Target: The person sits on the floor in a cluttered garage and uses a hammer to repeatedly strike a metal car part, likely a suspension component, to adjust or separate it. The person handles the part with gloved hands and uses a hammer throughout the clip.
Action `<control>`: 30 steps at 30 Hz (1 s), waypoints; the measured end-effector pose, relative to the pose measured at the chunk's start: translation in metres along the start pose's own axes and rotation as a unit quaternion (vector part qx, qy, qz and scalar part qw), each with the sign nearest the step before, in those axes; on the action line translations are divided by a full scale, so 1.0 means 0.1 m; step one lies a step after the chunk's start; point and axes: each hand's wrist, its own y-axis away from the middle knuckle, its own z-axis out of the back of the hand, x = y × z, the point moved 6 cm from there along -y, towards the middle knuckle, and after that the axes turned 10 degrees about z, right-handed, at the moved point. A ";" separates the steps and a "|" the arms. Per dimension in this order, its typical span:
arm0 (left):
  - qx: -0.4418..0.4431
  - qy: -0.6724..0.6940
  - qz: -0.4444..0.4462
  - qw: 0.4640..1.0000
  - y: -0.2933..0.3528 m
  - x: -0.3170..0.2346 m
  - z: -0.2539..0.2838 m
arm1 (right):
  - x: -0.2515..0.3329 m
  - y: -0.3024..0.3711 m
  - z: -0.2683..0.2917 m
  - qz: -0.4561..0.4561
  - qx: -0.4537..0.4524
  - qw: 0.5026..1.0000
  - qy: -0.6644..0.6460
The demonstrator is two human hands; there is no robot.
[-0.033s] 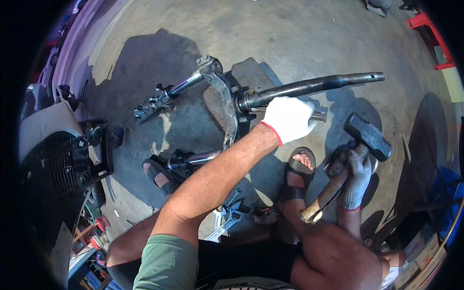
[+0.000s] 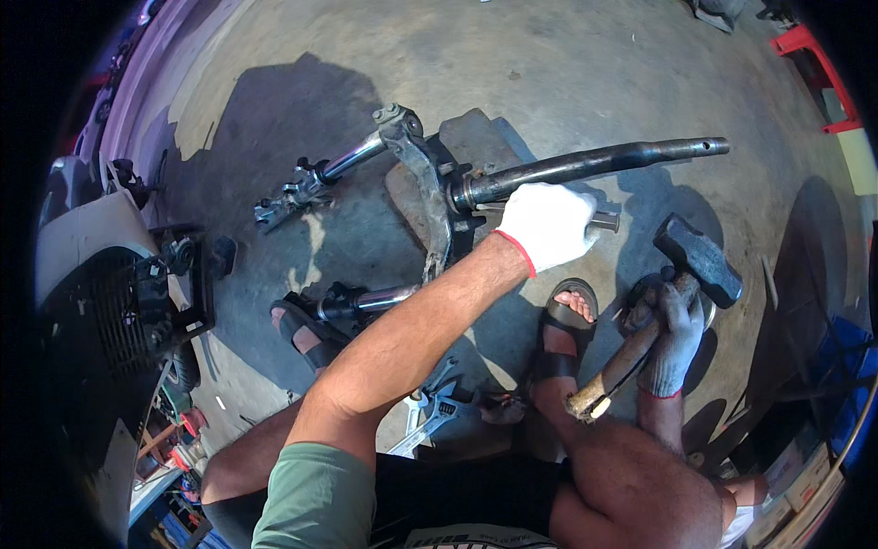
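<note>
A motorcycle front fork lies on the floor, its fork clamp (image 2: 422,178) carrying a long dark stem (image 2: 585,167) that points right. My left hand (image 2: 549,229), in a white glove, is closed round a steel chisel (image 2: 606,220) held alongside the stem. The chisel's thin end reaches the collar (image 2: 463,192) at the stem's base; whether it touches I cannot tell. Low on the right, my right hand (image 2: 675,325), in a greyish, soiled glove, grips a sledgehammer by its wooden handle (image 2: 617,371). Its dark steel head (image 2: 699,259) is up, apart from the chisel.
Flat blocks (image 2: 476,142) lie under the fork clamp. Chrome fork tubes (image 2: 352,157) extend left. Between my feet are several spanners (image 2: 430,412). A pale vehicle panel (image 2: 91,238) stands at left, and a red plastic stool (image 2: 819,73) at far right.
</note>
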 end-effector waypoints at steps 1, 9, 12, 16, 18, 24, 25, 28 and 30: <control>-0.012 -0.004 -0.007 1.000 0.00 -0.01 0.01 | -0.01 0.01 0.00 -0.005 0.012 1.000 0.017; -0.080 0.022 -0.013 0.996 0.07 -0.03 0.18 | -0.09 -0.04 -0.10 -0.025 0.068 0.993 0.092; -0.149 0.061 0.004 0.987 0.04 -0.14 0.50 | -0.06 -0.09 -0.04 -0.029 0.046 0.996 0.076; -0.209 0.075 0.078 0.972 -0.23 0.04 0.63 | -0.07 -0.08 -0.05 -0.027 0.030 0.998 0.055; -0.202 0.067 0.115 0.970 -0.32 0.18 0.59 | -0.08 -0.05 -0.08 -0.033 0.044 0.997 0.053; -0.175 0.066 0.179 0.966 -0.38 0.37 0.46 | 0.12 -0.05 -0.27 -0.025 0.080 0.995 0.057; -0.183 0.061 0.178 0.965 -0.40 0.38 0.46 | 0.22 -0.08 -0.31 -0.013 0.074 0.995 0.068; -0.179 0.068 0.191 0.963 -0.42 0.41 0.44 | 0.42 -0.29 -0.35 0.049 0.062 0.990 0.118; -0.202 0.074 0.192 0.957 -0.43 0.41 0.45 | 0.72 -0.42 -0.47 0.064 0.114 0.983 0.126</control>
